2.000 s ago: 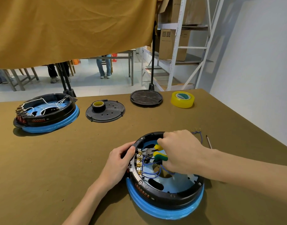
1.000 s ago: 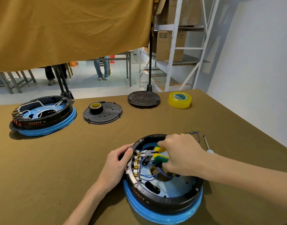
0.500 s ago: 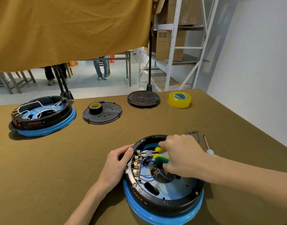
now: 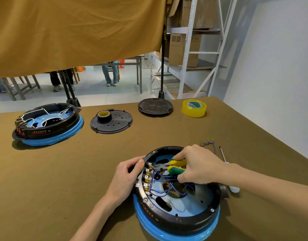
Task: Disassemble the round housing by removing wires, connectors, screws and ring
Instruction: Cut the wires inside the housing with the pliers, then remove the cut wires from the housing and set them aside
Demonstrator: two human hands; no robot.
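Note:
A round black housing (image 4: 181, 221) with a blue base ring sits at the table's near edge. Inside it, blue wires (image 4: 160, 180) run to a row of brass connectors (image 4: 147, 180) on its left wall. My left hand (image 4: 127, 178) grips the housing's left rim. My right hand (image 4: 196, 166) holds yellow-green pliers (image 4: 174, 166), their jaws at the upper connectors.
A removed bundle of blue wires (image 4: 209, 145) and a screwdriver (image 4: 228, 169) lie right of the housing. A second housing (image 4: 47, 124) stands far left. Two black lids (image 4: 115, 124) (image 4: 155, 106), a small tape roll (image 4: 104, 115) and a yellow tape roll (image 4: 194, 107) lie behind.
The pliers' jaws stay at the connector row, shifting slightly upward along it. My left hand keeps its grip on the rim. The view has moved a little.

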